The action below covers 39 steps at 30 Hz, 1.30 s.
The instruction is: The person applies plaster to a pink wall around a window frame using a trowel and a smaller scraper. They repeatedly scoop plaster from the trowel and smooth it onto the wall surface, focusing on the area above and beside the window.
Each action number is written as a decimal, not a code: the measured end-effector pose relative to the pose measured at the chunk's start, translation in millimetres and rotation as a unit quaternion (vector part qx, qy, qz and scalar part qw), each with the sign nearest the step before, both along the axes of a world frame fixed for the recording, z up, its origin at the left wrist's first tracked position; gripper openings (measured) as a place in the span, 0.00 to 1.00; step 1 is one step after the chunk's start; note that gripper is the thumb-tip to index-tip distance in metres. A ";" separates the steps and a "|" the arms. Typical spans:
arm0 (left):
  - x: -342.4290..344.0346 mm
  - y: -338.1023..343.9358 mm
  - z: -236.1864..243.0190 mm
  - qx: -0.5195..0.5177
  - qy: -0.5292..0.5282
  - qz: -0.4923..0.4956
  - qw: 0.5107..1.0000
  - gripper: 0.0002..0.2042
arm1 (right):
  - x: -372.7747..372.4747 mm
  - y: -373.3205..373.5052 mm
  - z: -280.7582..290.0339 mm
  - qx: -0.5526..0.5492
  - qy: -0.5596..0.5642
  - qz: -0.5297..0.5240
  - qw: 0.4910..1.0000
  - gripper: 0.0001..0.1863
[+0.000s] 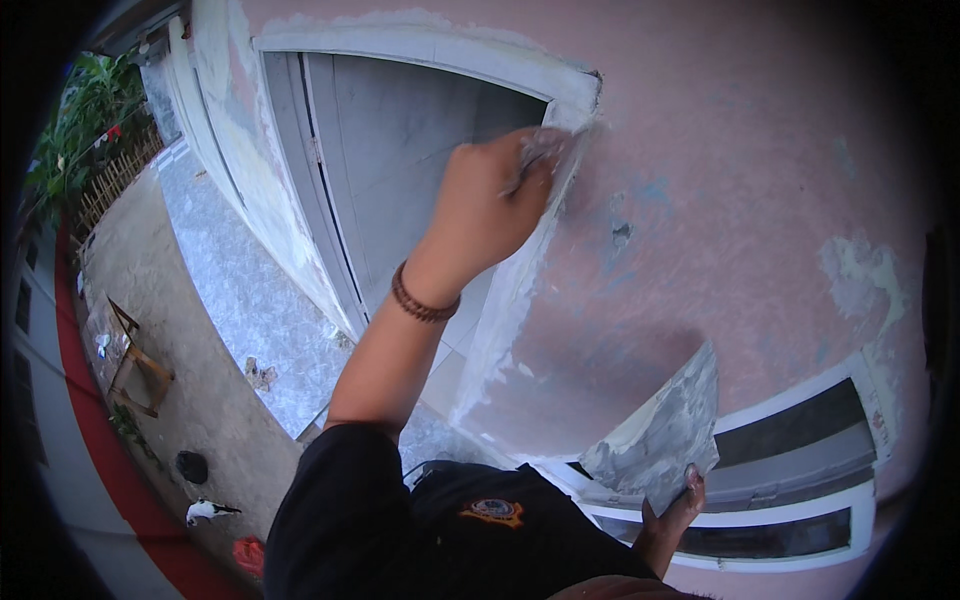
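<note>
My left hand, with a brown bead bracelet at the wrist, is raised and closed at the upper right corner of the white door frame. It grips a plaster-smeared scraper, whose thin blade is blurred against the frame's edge and the wall. Low on the right, my right hand holds a flat board by its lower edge, thumb on top. Grey and white plaster coats the board. Inside the frame stands a grey door.
The pink wall has whitish patches and a small hole. A white-framed window sits beside the board. At left are a tiled ledge, a wooden stool, a black-and-white cat and a red bag.
</note>
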<state>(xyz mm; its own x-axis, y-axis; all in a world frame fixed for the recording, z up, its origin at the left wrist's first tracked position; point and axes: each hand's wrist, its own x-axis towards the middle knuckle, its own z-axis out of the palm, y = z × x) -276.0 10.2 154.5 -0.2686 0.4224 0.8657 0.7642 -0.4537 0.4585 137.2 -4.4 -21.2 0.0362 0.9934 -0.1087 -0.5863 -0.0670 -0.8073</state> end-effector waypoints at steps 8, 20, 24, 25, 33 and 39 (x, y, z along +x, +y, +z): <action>8.8 12.2 0.3 0.069 0.024 0.059 0.996 0.12 | -1.7 -1.7 1.8 -0.003 -0.010 -0.004 1.000 0.37; 13.2 1.0 -6.8 0.071 0.145 -0.014 0.987 0.12 | 6.7 -1.4 -10.0 -0.017 -0.029 -0.027 0.999 0.34; 2.7 -29.0 -29.4 0.020 -0.170 -0.087 0.981 0.11 | 10.2 -1.6 -12.0 -0.056 -0.058 -0.095 0.992 0.33; 2.1 -36.2 -33.9 0.007 -0.153 -0.094 0.984 0.11 | 10.3 -2.1 -11.0 -0.004 -0.104 -0.073 0.992 0.33; 29.8 -47.4 -72.7 -0.201 -0.382 -0.214 0.876 0.09 | -8.6 6.5 10.4 0.138 -0.079 -0.020 0.987 0.29; 70.9 -46.6 -111.2 -0.270 -0.460 -0.287 0.796 0.10 | -9.5 2.2 22.6 0.165 -0.086 -0.102 0.977 0.28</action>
<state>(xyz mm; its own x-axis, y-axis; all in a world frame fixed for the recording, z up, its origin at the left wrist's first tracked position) -205.1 -36.4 43.3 -0.3120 0.9478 0.0662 -0.2693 -0.1550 0.9505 127.7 -2.2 1.3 0.2271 0.9435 0.2412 -0.4147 0.3178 -0.8527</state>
